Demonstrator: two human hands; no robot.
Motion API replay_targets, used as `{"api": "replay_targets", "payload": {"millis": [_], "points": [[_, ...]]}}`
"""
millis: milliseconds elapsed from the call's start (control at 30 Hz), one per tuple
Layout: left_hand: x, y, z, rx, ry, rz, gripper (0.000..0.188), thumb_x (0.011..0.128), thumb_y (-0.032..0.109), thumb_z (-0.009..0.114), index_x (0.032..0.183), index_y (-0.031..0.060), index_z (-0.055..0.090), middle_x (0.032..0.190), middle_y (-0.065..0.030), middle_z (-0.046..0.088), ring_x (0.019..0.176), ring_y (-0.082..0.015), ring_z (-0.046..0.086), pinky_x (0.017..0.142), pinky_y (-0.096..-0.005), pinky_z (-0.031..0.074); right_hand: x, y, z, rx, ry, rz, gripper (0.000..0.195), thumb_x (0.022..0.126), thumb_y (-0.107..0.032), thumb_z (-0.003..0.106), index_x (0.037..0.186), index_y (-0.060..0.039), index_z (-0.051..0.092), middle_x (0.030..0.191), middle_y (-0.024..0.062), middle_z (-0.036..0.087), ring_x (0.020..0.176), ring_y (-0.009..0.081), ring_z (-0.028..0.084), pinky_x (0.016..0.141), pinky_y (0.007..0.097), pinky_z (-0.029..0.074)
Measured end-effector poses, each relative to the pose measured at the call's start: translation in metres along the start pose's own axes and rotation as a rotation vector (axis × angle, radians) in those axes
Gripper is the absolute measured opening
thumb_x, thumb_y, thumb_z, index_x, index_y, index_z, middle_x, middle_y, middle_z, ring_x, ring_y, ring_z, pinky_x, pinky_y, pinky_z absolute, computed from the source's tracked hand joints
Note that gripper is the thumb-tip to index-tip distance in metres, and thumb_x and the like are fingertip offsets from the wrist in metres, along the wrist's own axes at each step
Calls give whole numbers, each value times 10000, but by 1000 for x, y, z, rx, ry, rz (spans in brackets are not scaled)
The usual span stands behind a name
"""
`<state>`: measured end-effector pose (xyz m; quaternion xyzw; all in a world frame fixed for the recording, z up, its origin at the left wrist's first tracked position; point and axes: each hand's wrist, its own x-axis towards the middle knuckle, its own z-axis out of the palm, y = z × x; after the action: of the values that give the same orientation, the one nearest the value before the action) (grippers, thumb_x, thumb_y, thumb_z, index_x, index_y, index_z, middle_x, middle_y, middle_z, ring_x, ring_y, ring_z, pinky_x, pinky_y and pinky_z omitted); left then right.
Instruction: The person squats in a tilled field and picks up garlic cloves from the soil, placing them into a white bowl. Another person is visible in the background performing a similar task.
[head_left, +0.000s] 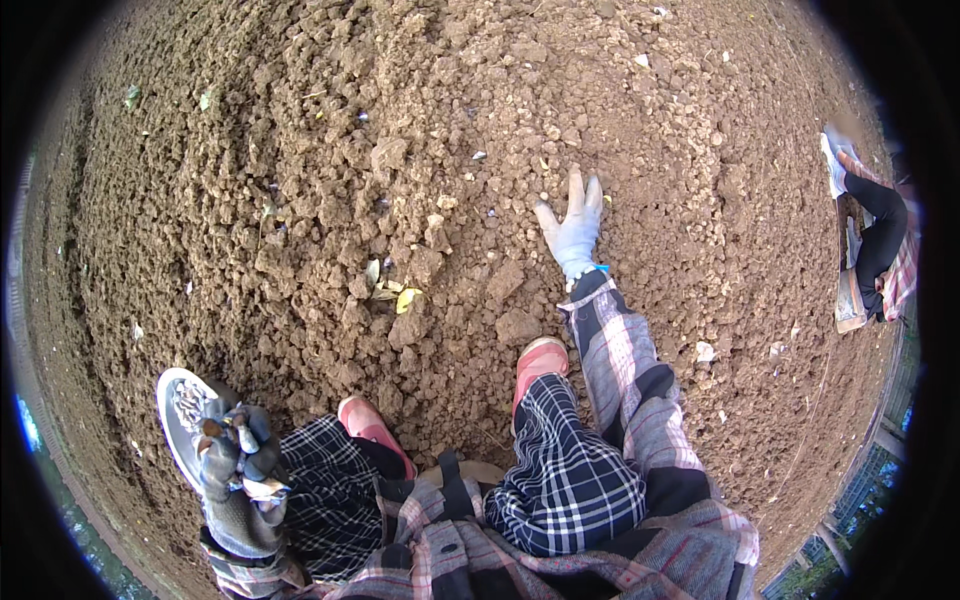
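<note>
My right hand (576, 229), in a pale glove with grey fingertips, reaches out over the crumbly brown soil (465, 225). Its fingers are spread and nothing shows between them; the palm side is hidden. At the lower left, my left hand (236, 450) wears a dark glove with worn fingertips. Its fingers are curled around some small pale pieces, which I cannot identify exactly. Directly beside and beneath that hand is a white oval dish (171, 429) holding more small pale and dark pieces. The dish's lower side is covered by the hand.
My pink shoes (541, 361) stand on the soil. Dry and yellow leaves (407, 300) lie among clods ahead of them. Another person (877, 225) in dark trousers sits low at the far right. A fence (874, 480) runs along the lower right rim.
</note>
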<state>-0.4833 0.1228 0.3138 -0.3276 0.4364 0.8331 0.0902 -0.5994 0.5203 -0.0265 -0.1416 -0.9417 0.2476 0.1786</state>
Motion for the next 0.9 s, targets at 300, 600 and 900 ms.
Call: {"api": "replay_targets", "payload": {"millis": [300, 600, 900], "points": [[26, -5, 20, -27, 128, -40, 413, 888, 164, 687, 1261, 119, 514, 1027, -112, 601, 693, -93, 527, 382, -175, 432, -31, -107, 19, 15, -471, -239, 659, 782, -401, 707, 1374, -232, 471, 1505, 194, 230, 1345, 439, 294, 1082, 580, 289], [32, -8, 10, -100, 68, -69, 328, 989, 216, 532, 1249, 28, 463, 1077, -160, 580, 785, -130, 592, 445, -311, 582, 34, 18, -44, -288, -271, -358, 809, 709, -595, 701, 1395, -239, 463, 1442, 173, 373, 1356, 380, 302, 1088, 596, 224], [33, -7, 36, -56, 126, -11, 429, 862, 135, 716, 1246, 125, 527, 1044, -146, 604, 696, -120, 556, 428, -196, 490, 167, -105, 66, -211, -306, -34, 732, 788, -587, 626, 1373, -171, 480, 1360, 163, 470, 1244, 388, 415, 1003, 526, 338]]}}
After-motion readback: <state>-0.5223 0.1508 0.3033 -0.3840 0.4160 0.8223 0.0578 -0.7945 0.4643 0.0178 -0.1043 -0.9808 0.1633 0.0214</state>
